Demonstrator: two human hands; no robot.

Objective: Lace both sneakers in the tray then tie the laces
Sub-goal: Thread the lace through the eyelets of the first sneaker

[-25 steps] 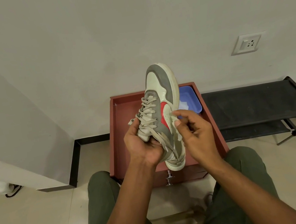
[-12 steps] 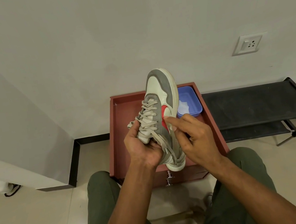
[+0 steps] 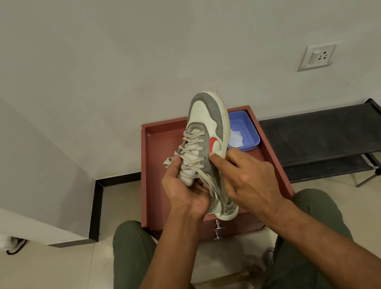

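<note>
One sneaker (image 3: 209,126), white and grey with a red mark on its side, was held up over the red-brown tray (image 3: 159,144), toe pointed to 12 o'clock, heel toward the person. Beige laces (image 3: 191,149) were seen crossed through most of the eyelets, with loose ends hung down near the heel. Left hand (image 3: 186,189) was wrapped round the collar and tongue at the shoe's 7 o'clock side, thumb pressed on the lace rows, grip closed on the sneaker. Right hand (image 3: 246,175) was curled against the shoe's side at 4 o'clock, thumb tip set by the red mark; whether a lace was pinched under it could not be told. Blue tub (image 3: 247,133) sat in the tray at 2 o'clock of the shoe. Black rack (image 3: 326,136) stood at 3 o'clock of the tray. Wall socket (image 3: 317,56) was seen at 1 o'clock.
</note>
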